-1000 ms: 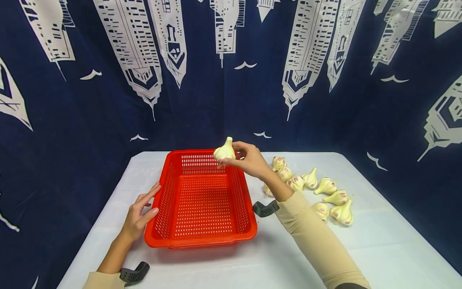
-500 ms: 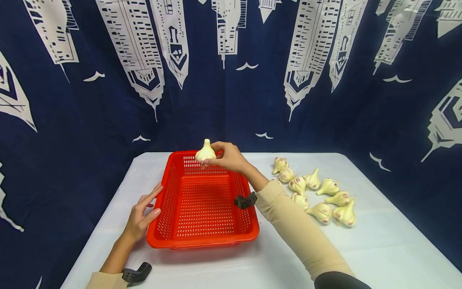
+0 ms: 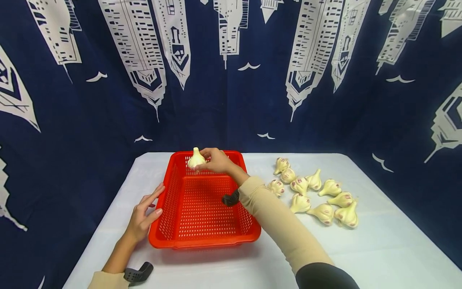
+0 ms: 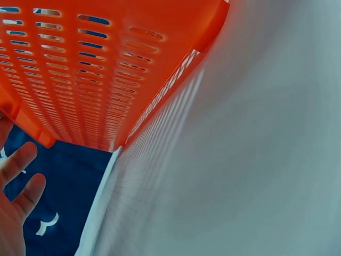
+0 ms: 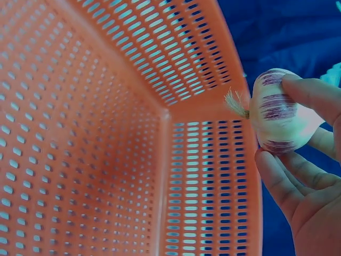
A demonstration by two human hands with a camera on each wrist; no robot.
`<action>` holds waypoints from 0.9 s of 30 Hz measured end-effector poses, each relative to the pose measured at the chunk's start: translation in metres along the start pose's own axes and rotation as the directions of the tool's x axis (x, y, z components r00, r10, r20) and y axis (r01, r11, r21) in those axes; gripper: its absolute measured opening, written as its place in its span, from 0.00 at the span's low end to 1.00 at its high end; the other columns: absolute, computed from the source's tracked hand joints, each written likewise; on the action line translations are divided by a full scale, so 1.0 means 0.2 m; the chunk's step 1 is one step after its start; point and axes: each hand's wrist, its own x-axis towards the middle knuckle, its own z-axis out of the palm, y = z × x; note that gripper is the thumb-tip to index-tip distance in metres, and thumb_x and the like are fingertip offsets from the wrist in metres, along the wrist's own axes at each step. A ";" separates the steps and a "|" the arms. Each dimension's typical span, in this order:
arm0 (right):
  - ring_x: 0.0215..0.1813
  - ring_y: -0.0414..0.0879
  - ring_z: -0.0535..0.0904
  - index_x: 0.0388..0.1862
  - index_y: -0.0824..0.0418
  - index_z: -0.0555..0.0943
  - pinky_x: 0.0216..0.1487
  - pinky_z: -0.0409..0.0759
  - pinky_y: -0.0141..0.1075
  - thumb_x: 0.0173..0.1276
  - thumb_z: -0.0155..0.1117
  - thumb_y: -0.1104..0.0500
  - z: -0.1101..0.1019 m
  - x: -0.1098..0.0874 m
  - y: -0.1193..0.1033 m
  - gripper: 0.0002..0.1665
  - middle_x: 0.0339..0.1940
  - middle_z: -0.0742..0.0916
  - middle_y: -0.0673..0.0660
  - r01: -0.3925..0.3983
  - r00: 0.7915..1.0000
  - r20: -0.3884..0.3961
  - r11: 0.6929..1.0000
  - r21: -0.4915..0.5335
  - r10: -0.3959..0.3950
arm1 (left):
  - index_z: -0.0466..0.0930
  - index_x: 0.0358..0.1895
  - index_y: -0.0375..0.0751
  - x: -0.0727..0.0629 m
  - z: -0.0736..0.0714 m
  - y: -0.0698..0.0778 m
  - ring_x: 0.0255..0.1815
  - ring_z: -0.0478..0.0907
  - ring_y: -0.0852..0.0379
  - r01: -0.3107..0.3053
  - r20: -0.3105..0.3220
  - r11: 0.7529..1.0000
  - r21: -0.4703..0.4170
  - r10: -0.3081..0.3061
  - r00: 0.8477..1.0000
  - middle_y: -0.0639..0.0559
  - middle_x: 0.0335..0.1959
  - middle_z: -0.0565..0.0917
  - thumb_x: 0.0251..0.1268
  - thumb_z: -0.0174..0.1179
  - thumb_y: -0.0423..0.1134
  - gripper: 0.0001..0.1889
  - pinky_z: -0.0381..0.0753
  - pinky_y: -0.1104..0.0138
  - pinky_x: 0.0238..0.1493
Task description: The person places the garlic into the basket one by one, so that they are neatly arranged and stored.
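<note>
A red plastic basket (image 3: 205, 243) with slotted walls stands on the white table. Over its far left corner my right hand (image 3: 216, 161) holds a garlic bulb (image 3: 196, 158) upright, stem up. In the right wrist view the thumb and fingers pinch that garlic bulb (image 5: 279, 109), which has purple streaks and a tuft of roots, at the basket's rim (image 5: 250, 160). My left hand (image 3: 140, 218) rests at the basket's left rim with fingers extended. The left wrist view shows its spread fingers (image 4: 29, 194) beside the slotted wall (image 4: 106, 69).
Several more garlic bulbs (image 3: 323, 212) lie in a loose group on the table (image 3: 379, 241), right of the basket. A dark blue curtain (image 3: 231, 108) with white building prints hangs behind the table's far edge.
My right hand has carried the garlic bulb leftward from the basket's far right corner to its far left, and slightly lower. The left hand has stayed at the rim.
</note>
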 end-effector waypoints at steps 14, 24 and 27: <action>0.38 0.43 0.76 0.56 0.65 0.81 0.40 0.75 0.31 0.57 0.77 0.59 0.15 0.15 0.07 0.28 0.43 0.86 0.57 -0.040 0.994 0.098 0.996 -0.080 0.048 | 0.71 0.67 0.31 0.02 -0.01 0.01 0.50 0.71 0.60 0.010 0.031 1.000 0.006 -0.011 0.999 0.36 0.69 0.70 0.54 0.53 0.31 0.32 0.68 0.69 0.43; 0.39 0.43 0.73 0.61 0.66 0.79 0.43 0.73 0.31 0.57 0.76 0.62 0.27 0.21 0.10 0.32 0.43 0.86 0.56 -0.097 0.980 0.159 0.987 -0.130 0.117 | 0.71 0.68 0.31 0.01 -0.02 0.00 0.51 0.71 0.60 0.010 0.040 1.000 0.021 -0.010 0.999 0.37 0.70 0.70 0.54 0.53 0.31 0.32 0.69 0.67 0.43; 0.40 0.43 0.72 0.62 0.66 0.78 0.45 0.73 0.31 0.57 0.77 0.62 0.29 0.22 0.11 0.33 0.46 0.86 0.57 -0.109 0.974 0.183 0.983 -0.149 0.136 | 0.72 0.68 0.32 0.00 -0.02 0.00 0.50 0.72 0.59 0.006 0.028 1.000 0.021 -0.006 1.000 0.37 0.69 0.71 0.54 0.54 0.31 0.32 0.69 0.66 0.42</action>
